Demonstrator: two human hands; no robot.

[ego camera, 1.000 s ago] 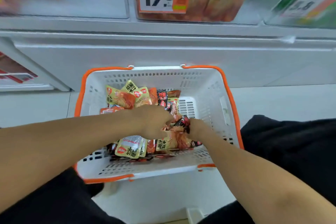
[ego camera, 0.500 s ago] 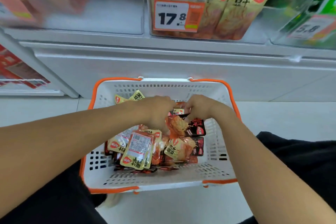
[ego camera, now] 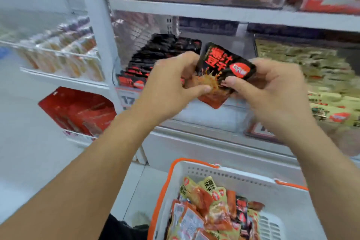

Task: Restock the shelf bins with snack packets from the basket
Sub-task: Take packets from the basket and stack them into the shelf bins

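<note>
Shelf-front: hands (ego camera: 220, 87) pinching black packet (ego camera: 224, 66)

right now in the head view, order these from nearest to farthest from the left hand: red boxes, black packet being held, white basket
1. black packet: gripped by the left hand, shared with the right hand.
2. red boxes: lower left shelf.
3. white basket: bottom right, on the floor.

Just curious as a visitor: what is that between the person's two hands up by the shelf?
A black snack packet with red lettering, pinched by the left hand and right hand, seen in the head view.
</note>
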